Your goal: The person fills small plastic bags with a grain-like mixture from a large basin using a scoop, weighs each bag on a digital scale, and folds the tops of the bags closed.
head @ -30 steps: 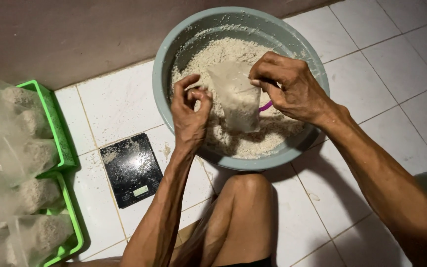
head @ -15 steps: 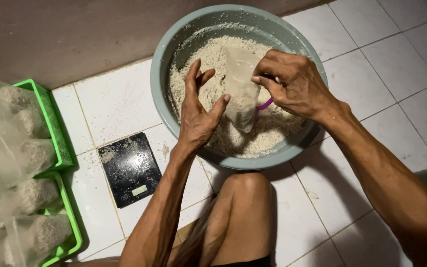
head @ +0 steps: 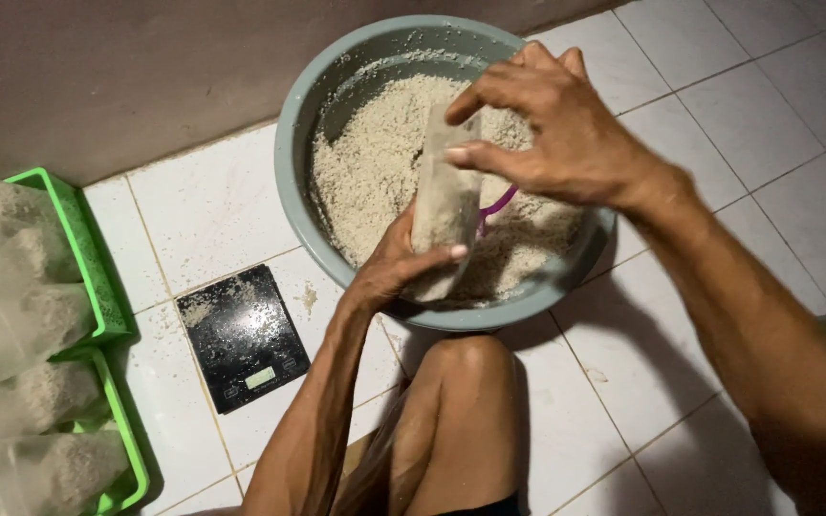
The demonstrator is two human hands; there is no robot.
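A clear plastic bag [head: 446, 201] filled with pale grain stands upright over the grey basin [head: 298, 124]. My left hand [head: 396, 263] cups the bag from below and the side, thumb across its lower front. My right hand [head: 552, 124] pinches the bag's top edge between thumb and fingers. The basin holds a heap of the same grain [head: 375, 162]. A purple scoop handle [head: 495, 205] pokes out of the grain behind the bag.
A black digital kitchen scale [head: 243, 336], dusted with grain, lies on the white tile floor left of my knee [head: 470, 382]. Green plastic baskets [head: 83, 258] at the far left hold several filled clear bags [head: 21, 315]. A brown wall runs behind.
The bag has been lifted upright out of the grain. My left hand moved from an open reach to under the bag, and my right hand rose to grip its top.
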